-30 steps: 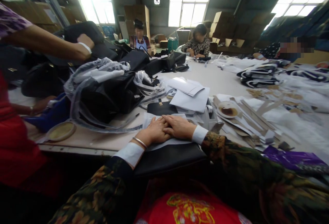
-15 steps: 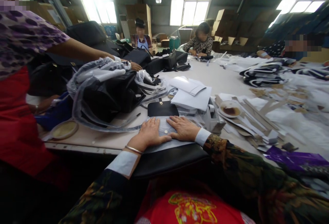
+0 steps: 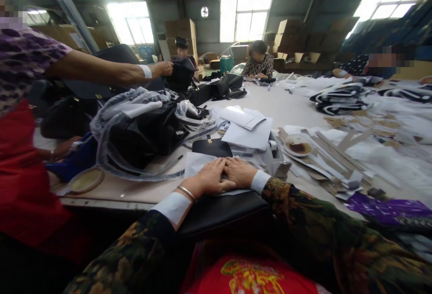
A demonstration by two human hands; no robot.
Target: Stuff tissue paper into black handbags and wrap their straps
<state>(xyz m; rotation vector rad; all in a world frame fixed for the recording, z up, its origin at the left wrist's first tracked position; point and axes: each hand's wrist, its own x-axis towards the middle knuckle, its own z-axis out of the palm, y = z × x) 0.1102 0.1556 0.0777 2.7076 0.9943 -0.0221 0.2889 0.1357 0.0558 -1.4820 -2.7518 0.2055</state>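
Note:
My left hand (image 3: 211, 178) lies flat, fingers stretched out, on a pale sheet (image 3: 195, 162) near the table's front edge. Beside it my right hand (image 3: 239, 172) also presses flat on the sheet, its fingertips against those of the left. The sheet rests on a black leather-like piece (image 3: 224, 215) that hangs over the edge toward me. Just past my hands is a black flap with a gold clasp (image 3: 212, 147). What lies under my palms is hidden.
White papers (image 3: 248, 134) are stacked behind my right hand. A black bag with clear plastic wrapping (image 3: 145, 127) sits left. A dish of brown liquid (image 3: 298, 145) and cardboard strips (image 3: 340, 154) lie right. A co-worker's arm (image 3: 111, 66) reaches over black bags on the left.
My left hand has slid right across the sheet to meet my right hand, baring the sheet's left part. The co-worker's hand has risen, lifting a black bag.

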